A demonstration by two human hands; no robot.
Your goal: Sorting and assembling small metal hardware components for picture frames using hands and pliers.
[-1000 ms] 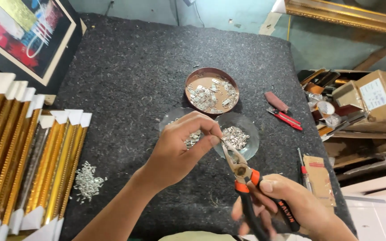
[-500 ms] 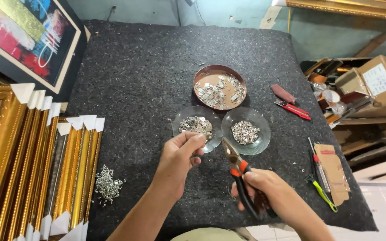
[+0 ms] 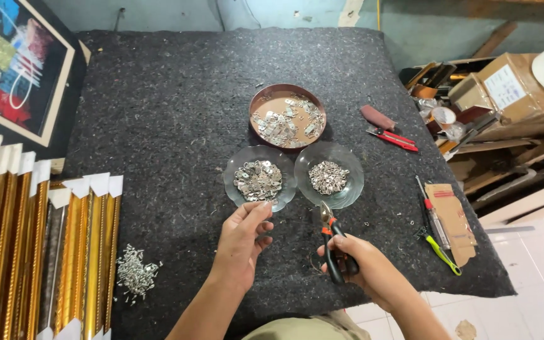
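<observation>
While pliers (image 3: 334, 242) stay gripped, left hand (image 3: 242, 242) withdrew.

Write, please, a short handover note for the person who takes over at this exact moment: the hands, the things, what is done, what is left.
Left hand: fingers pinched together at the near rim of the left glass dish; too small to tell if it holds a piece.
Right hand: grips the orange-handled pliers, tips toward the right glass dish.
Both glass dishes hold small metal pieces; the brown dish behind them holds a larger mixed lot.
Done: two dishes partly filled.
Left: the pieces in the brown dish, it seems.
</observation>
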